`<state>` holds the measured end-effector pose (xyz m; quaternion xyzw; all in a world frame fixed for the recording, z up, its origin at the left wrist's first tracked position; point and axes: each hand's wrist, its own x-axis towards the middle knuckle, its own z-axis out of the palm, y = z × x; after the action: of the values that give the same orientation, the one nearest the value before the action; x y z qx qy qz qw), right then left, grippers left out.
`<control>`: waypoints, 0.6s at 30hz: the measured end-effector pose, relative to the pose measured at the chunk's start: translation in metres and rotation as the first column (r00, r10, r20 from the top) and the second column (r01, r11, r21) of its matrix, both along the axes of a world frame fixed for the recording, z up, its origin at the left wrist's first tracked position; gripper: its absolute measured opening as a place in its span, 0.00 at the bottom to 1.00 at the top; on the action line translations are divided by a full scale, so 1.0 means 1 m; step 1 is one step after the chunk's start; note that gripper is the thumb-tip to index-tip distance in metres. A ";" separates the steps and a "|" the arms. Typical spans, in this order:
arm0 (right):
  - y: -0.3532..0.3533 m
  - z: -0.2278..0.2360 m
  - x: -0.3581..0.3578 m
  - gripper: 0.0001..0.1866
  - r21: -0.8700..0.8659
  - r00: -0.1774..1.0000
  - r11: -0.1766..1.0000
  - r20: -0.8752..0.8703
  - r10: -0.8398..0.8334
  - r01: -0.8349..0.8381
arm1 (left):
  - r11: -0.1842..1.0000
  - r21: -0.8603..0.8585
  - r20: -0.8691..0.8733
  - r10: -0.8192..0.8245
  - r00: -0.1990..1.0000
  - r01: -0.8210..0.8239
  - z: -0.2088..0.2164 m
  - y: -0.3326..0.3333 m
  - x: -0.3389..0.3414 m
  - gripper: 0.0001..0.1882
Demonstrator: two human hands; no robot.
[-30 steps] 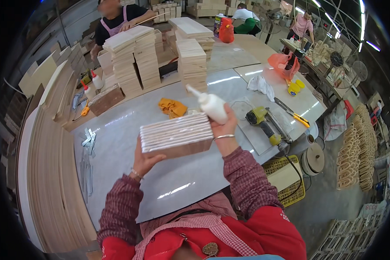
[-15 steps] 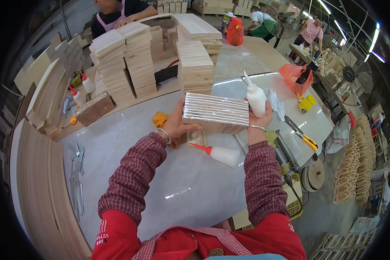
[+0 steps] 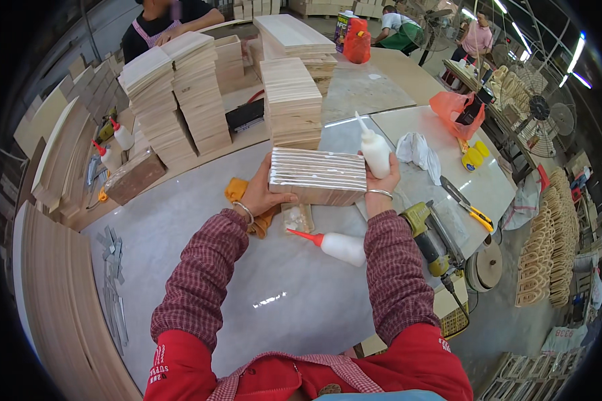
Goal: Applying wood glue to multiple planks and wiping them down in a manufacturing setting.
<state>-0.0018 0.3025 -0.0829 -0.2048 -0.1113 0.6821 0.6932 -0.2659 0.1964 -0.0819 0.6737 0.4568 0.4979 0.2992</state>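
Note:
A block of stacked thin wooden boards (image 3: 318,190) is held up above the table, with stripes of white glue along its upward edges. My left hand (image 3: 262,190) grips the block's left end, thumb along the near side. In my right hand (image 3: 385,179) is an upright white glue bottle (image 3: 376,156), pressed near the block's right end, which that hand also supports; some of its fingers are hidden. Below the block, a second glue bottle (image 3: 343,248) with a red nozzle lies on its side. Beside it are a small glue-stained dish (image 3: 297,219) and an orange cloth (image 3: 236,189).
Tall board stacks (image 3: 293,103) stand beyond my hands; curved panels (image 3: 63,301) rise at the left. Metal strips (image 3: 114,281) lie nearby. On the right are a nail gun (image 3: 429,234), a utility knife (image 3: 468,206) and a white cloth (image 3: 418,152). A co-worker (image 3: 167,23) stands across the table.
My hands and the block have shifted slightly left and away from me, both grips unchanged. The view has shifted a little too; more of the nail gun and the dish shows.

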 end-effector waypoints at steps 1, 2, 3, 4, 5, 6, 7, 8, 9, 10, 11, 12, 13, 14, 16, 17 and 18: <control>-0.001 0.003 -0.002 0.28 -0.007 1.000 1.000 0.001 -0.001 0.001 | 1.000 -0.018 0.015 0.011 1.000 -0.011 0.000 -0.001 0.000 0.55; -0.002 0.006 -0.004 0.28 -0.004 1.000 1.000 -0.001 -0.005 0.005 | 1.000 -0.015 0.013 0.006 1.000 -0.006 0.000 -0.002 -0.002 0.55; -0.004 0.009 -0.006 0.28 0.000 1.000 1.000 -0.013 0.013 -0.013 | 0.999 -0.001 -0.019 0.035 0.999 -0.035 -0.001 -0.002 -0.004 0.56; -0.005 0.012 -0.009 0.27 0.004 0.999 0.999 -0.025 0.032 -0.032 | 0.998 0.013 -0.051 0.065 0.997 -0.064 -0.003 -0.003 -0.006 0.56; -0.005 0.015 -0.010 0.26 0.007 0.998 0.999 -0.037 0.052 -0.052 | 0.995 0.029 -0.082 0.096 0.992 -0.093 -0.004 -0.002 -0.008 0.56; -0.005 0.016 -0.011 0.26 0.011 0.996 0.997 -0.048 0.073 -0.072 | 0.991 0.044 -0.112 0.127 0.986 -0.123 -0.006 -0.002 -0.009 0.56; -0.006 0.016 -0.011 0.26 0.010 0.996 0.997 -0.050 0.073 -0.073 | 0.991 0.044 -0.114 0.128 0.985 -0.123 -0.006 -0.002 -0.008 0.56; -0.006 0.015 -0.011 0.26 0.011 0.996 0.998 -0.048 0.070 -0.069 | 0.987 0.064 -0.150 0.153 0.977 -0.145 -0.007 -0.003 -0.008 0.56; -0.006 0.014 -0.011 0.26 0.011 0.997 0.998 -0.045 0.067 -0.067 | 0.982 0.085 -0.186 0.179 0.966 -0.166 -0.008 -0.004 -0.008 0.56; -0.006 0.013 -0.012 0.26 0.010 0.997 0.998 -0.042 0.065 -0.065 | 0.977 0.106 -0.220 0.206 0.954 -0.187 -0.009 -0.004 -0.008 0.56; -0.007 0.012 -0.012 0.26 0.009 0.997 0.998 -0.038 0.064 -0.063 | 0.970 0.127 -0.253 0.233 0.939 -0.207 -0.010 -0.005 -0.008 0.56; -0.008 0.012 -0.013 0.26 0.006 0.997 0.998 -0.039 0.068 -0.068 | 0.970 0.124 -0.254 0.237 0.938 -0.211 -0.010 -0.006 -0.008 0.56; -0.009 0.011 -0.013 0.26 0.002 0.997 0.997 -0.041 0.072 -0.072 | 0.972 0.119 -0.245 0.225 0.943 -0.202 -0.009 -0.007 -0.008 0.56; -0.010 0.011 -0.013 0.26 -0.003 0.996 0.997 -0.043 0.076 -0.077 | 0.975 0.113 -0.237 0.214 0.948 -0.192 -0.008 -0.009 -0.008 0.55; -0.012 0.010 -0.014 0.26 -0.012 0.995 0.996 -0.047 0.085 -0.085 | 0.980 0.104 -0.221 0.191 0.956 -0.172 -0.006 -0.013 -0.008 0.55; -0.012 0.010 -0.015 0.26 -0.012 0.995 0.996 -0.049 0.087 -0.088 | 0.979 0.104 -0.223 0.193 0.956 -0.174 -0.007 -0.013 -0.008 0.55; -0.010 0.010 -0.016 0.27 -0.008 0.995 0.996 -0.042 0.088 -0.088 | 0.978 0.106 -0.211 0.200 0.957 -0.181 -0.009 -0.014 -0.009 0.55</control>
<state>-0.0179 0.2926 -0.0727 -0.1887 -0.1024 0.7166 0.6636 -0.2744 0.1821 -0.0910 0.6897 0.5284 0.4656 0.1682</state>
